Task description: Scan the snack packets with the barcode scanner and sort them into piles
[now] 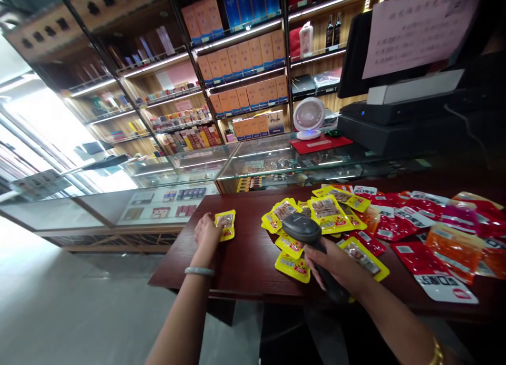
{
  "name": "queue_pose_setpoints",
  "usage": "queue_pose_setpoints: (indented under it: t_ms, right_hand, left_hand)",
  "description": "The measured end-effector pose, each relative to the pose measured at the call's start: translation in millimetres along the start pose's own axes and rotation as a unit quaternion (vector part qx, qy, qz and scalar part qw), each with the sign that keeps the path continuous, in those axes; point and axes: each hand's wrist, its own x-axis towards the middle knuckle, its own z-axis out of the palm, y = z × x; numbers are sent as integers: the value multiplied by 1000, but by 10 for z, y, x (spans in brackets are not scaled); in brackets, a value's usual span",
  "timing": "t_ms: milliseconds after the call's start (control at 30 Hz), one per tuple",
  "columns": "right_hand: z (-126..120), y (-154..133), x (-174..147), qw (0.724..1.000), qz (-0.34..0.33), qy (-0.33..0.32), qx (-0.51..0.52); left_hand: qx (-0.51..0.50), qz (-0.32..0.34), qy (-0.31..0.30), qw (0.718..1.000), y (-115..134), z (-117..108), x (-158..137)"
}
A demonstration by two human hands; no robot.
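Observation:
At the left end of the dark wooden counter, my left hand has its thumb on the edge of a small yellow snack packet with a clear window. Its other fingers are curled down beside the packet, partly hidden. My right hand is wrapped around the handle of a black barcode scanner, whose head points left over the counter. Beneath and behind the scanner lies a loose pile of yellow snack packets. Red and white snack packets and orange ones are heaped to the right.
A glass display case runs behind the wooden counter. On the glass stand a small white fan and a red mat. A dark monitor with a pink paper sheet is at back right. Shelves of orange boxes line the wall.

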Motion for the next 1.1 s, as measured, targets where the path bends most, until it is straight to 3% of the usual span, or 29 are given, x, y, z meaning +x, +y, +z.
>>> queue_pose_setpoints:
  t_ms: [100, 200, 300, 400, 500, 600, 767, 933, 1100]
  right_hand:
    - [-44, -1, -6, 1000, 5, 24, 7]
    - [-66, 10, -3, 999, 7, 39, 9]
    - [-87, 38, -13, 999, 14, 41, -1]
    - [-127, 73, -36, 999, 18, 42, 3]
    - [-166, 88, -53, 999, 10, 48, 9]
    - [-169, 68, -48, 998, 2, 55, -1]
    - [-89, 14, 19, 1000, -7, 19, -9]
    - [-26, 57, 99, 999, -19, -26, -7]
    - [-40, 72, 70, 1000, -24, -15, -1]
  left_hand:
    - [11, 88, -14, 996, 360, 92, -113]
    - [-25, 199, -112, 973, 843, 293, -360]
    - [20, 243, -171, 955, 1209, 438, -563]
    - [51, 257, -189, 946, 1335, 475, -664]
    - [26, 231, -154, 960, 1264, 459, -720]
    - [-66, 179, -137, 972, 1116, 431, -777]
    - [-191, 110, -140, 965, 919, 362, -873]
    - [-199, 103, -113, 968, 733, 333, -844]
    - [-163, 38, -88, 982, 423, 219, -519]
